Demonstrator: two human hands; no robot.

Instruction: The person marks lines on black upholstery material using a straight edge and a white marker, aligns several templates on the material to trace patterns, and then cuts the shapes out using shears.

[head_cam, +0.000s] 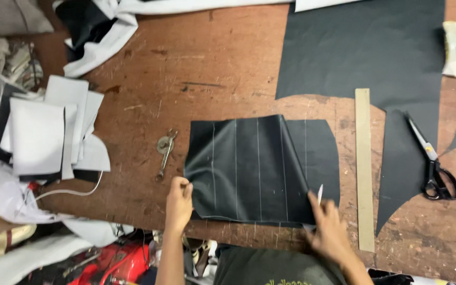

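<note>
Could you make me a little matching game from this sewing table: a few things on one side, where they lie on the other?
Things:
1. scissors
2. wooden ruler
3. stack of white pieces
4. chalk-lined black fabric

Places:
A. far left of the table
B. under both hands
C. far right, on black cloth
D. upright strip just right of the lined piece

Pairs: 1-C, 2-D, 3-A, 4-B
</note>
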